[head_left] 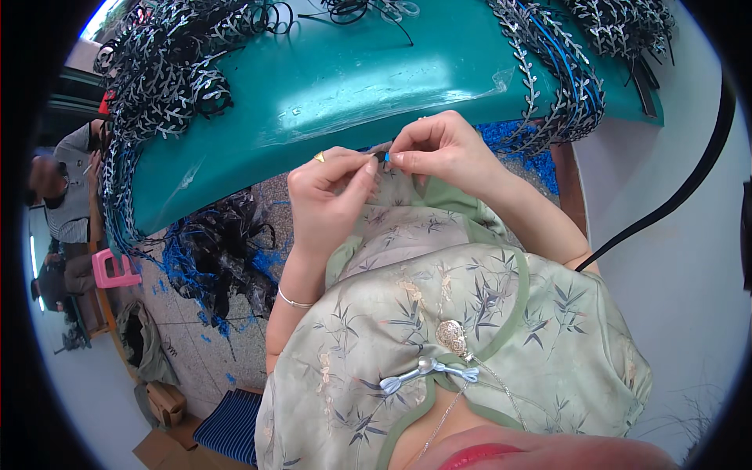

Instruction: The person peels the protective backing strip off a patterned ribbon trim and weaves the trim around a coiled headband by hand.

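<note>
My left hand [327,196] and my right hand [446,153] meet in front of my lap, at the near edge of the green table. Both are closed, with thumb and forefinger pinched. Between the fingertips is a small dark piece with a bright blue bit [387,157], apparently a strip end. Most of it is hidden by the fingers, so its exact kind does not show. Bunches of black and silver leaf-patterned strips [168,90] lie at the table's left. More leaf-patterned strips [560,94], some with blue lines, hang over its right side.
The green tabletop [313,82] carries loose black strips along its far edge. Black plastic [235,247] and blue scraps [540,164] lie on the floor. A pink stool [116,269] and another person [74,176] are at left. A black cable [681,196] runs along the right.
</note>
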`<state>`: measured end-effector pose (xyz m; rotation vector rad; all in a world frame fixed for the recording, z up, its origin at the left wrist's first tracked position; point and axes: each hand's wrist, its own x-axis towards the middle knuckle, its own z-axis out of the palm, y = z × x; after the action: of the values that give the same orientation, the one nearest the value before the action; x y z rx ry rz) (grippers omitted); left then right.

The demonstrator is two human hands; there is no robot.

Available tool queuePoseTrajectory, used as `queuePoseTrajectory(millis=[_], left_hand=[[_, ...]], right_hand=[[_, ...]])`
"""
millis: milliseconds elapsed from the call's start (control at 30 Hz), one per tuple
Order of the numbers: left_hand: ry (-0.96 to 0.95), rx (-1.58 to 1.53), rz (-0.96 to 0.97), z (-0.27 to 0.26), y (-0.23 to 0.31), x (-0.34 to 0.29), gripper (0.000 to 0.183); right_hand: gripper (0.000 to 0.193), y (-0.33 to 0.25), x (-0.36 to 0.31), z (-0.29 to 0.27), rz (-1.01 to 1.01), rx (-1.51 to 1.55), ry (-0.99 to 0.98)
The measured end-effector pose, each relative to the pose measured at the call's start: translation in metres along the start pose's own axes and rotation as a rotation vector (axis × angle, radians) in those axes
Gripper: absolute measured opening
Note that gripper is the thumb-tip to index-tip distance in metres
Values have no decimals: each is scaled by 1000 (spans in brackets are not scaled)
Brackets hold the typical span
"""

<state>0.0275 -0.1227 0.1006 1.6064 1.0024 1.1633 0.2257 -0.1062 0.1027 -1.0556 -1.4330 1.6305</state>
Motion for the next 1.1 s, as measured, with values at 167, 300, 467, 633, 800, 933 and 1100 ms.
queuePoseTrajectory(millis=[167,300,467,633,800,933,1100], left_hand=[[95,-379,-266,-25,-11,4,11],[212,-539,-338,-58,-31,2,14],[246,-604,-378,-84,-51,-3,14],[208,-606,-392,-97,-67,-7,17],[283,-600,-423,-103,-71,-5,15],[304,-627,-436,-113,-82,-9,18],[232,-732,-467,-122,-90,-7,21]], right_hand=[[12,6,-8,-26,-40,-58,138],[14,32,-28,-77,-47,283,351],[14,45,-51,-116,-163,671,479],[14,77,-71,-154,-247,801,430],[8,104,-105,-179,-165,582,706],[9,136,-146,-203,-23,423,872],[15,203,-223,-245,89,316,1187]])
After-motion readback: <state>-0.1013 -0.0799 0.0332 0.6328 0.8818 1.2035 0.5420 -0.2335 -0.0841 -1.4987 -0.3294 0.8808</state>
